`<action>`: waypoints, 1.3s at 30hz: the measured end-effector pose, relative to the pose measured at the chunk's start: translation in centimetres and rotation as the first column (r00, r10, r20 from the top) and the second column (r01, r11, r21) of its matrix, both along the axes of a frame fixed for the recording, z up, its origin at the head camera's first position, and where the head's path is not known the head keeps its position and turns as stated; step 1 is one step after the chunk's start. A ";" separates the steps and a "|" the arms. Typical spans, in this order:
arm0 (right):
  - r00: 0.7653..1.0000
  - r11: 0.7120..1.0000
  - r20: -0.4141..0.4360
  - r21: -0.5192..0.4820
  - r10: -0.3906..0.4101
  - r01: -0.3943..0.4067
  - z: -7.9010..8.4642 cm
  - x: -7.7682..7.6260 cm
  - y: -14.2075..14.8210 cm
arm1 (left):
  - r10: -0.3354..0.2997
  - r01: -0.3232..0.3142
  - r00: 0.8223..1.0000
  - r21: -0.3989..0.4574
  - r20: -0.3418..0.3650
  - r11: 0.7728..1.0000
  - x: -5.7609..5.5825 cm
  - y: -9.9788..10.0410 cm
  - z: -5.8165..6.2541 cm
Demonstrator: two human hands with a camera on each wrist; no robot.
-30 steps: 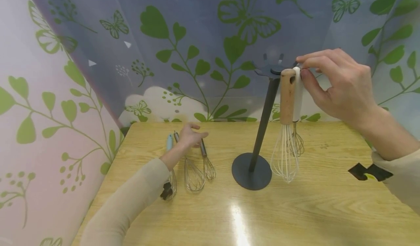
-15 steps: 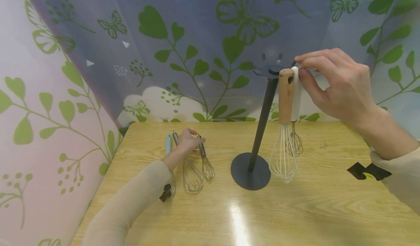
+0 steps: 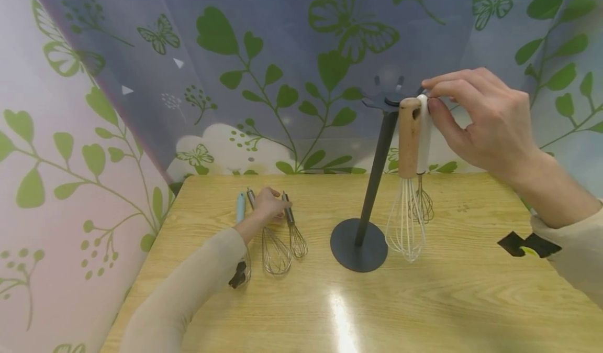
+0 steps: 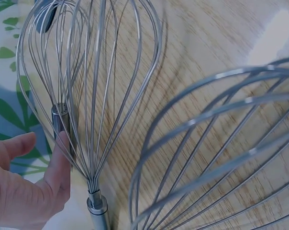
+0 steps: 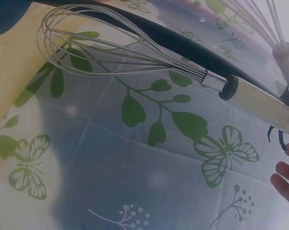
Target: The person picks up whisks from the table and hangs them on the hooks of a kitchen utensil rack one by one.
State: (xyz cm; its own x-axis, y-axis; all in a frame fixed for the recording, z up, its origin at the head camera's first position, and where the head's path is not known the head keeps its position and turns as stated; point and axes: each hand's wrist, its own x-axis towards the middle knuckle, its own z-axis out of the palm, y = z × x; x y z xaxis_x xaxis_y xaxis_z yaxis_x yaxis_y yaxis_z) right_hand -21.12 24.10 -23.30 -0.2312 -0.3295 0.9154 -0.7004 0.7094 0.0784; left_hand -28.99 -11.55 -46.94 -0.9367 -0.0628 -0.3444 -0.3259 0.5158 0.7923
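Observation:
My left hand (image 3: 269, 205) reaches over the table to a small whisk (image 3: 288, 222) with a dark metal handle. In the left wrist view, a straight finger lies at that handle (image 4: 61, 117), thumb held apart. A larger steel whisk (image 3: 276, 253) and a blue-handled whisk (image 3: 241, 206) lie beside it, partly under the arm. My right hand (image 3: 487, 114) pinches with thumb and index finger at the top of a white-handled whisk (image 3: 424, 143), which hangs at a hook of the black stand (image 3: 375, 180). A wooden-handled whisk (image 3: 408, 138) hangs in front of it.
The stand's round black base (image 3: 350, 253) rests on the wooden table (image 3: 452, 290). Several hooks ring its top (image 3: 383, 94). A leaf-and-butterfly patterned cloth (image 3: 264, 39) rises behind the table, and a similar pale one stands at the left.
My left hand has come down slightly onto the small whisk's handle, its spread fingers drawing closer. My right hand stays at the stand's top. The head view shifts slightly.

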 end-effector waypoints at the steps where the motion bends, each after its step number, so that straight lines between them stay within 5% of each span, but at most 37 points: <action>1: 1.000 1.000 0.000 0.002 -0.002 0.002 0.0 0.0 0.0 | -0.003 0.003 1.000 -0.007 0.008 1.000 0.0 0.1 -0.1; 11: 1.000 1.000 0.002 -0.001 0.006 -0.006 0.1 0.0 0.0 | -0.047 0.048 0.999 -0.024 0.027 0.999 0.2 0.7 -0.4; 29: 1.000 1.000 0.006 0.010 -0.008 0.008 0.1 0.1 0.2 | -0.026 0.030 0.999 -0.097 0.044 0.995 0.0 1.5 -0.9; 39: 1.000 1.000 0.004 0.013 -0.006 0.006 0.2 0.2 0.1 | -0.017 0.020 0.999 -0.052 0.043 0.998 -0.2 1.6 -1.3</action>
